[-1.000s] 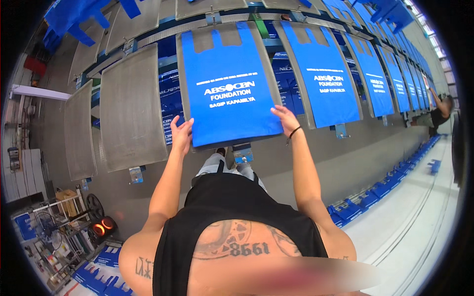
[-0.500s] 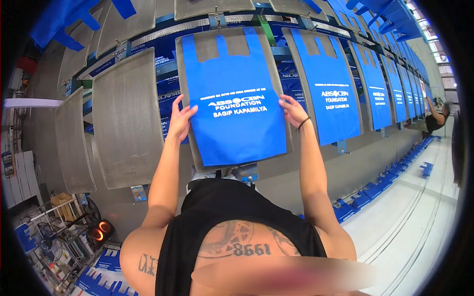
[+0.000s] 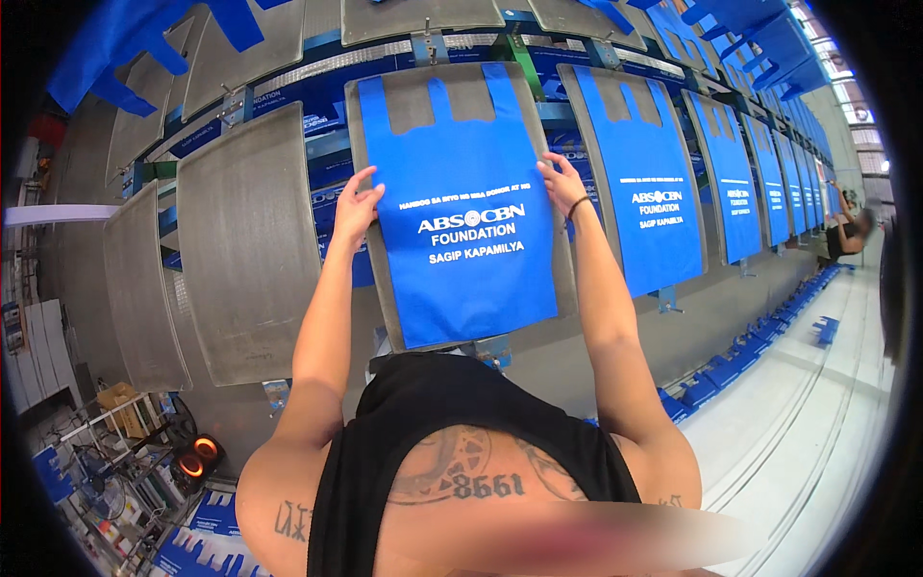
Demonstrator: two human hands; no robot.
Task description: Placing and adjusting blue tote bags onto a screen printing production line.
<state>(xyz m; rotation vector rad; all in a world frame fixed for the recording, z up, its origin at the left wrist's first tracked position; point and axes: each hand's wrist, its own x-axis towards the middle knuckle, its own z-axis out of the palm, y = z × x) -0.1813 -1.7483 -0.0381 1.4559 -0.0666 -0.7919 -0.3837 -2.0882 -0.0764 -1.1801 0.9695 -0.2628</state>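
A flat blue tote bag [image 3: 461, 288] with white printing and handles toward the top lies on a grey board [image 3: 562, 293] in front of me. My left hand [image 3: 358, 202] is at the bag's left edge, thumb and finger pinched on it. My right hand [image 3: 562, 183] grips the opposite edge at about the same height, a dark band round the wrist. To the right, a similar blue bag [image 3: 650, 260] lies on its own board. To the left, a bare grey board [image 3: 242, 260] shows a scuffed surface.
More boards with blue bags [image 3: 777, 188] run off to the right, where a co-worker [image 3: 839, 240] is bent beside the row. Blue bags [image 3: 159, 48] hang at upper left. A cluttered rack [image 3: 135, 418] and a fan are at lower left, and blue pieces [image 3: 697, 389] line the white floor at right.
Both hands have moved up along the bag's edges, away from my body. The bag's middle, creased half a second ago, now looks flatter. The boards appear lower in the picture.
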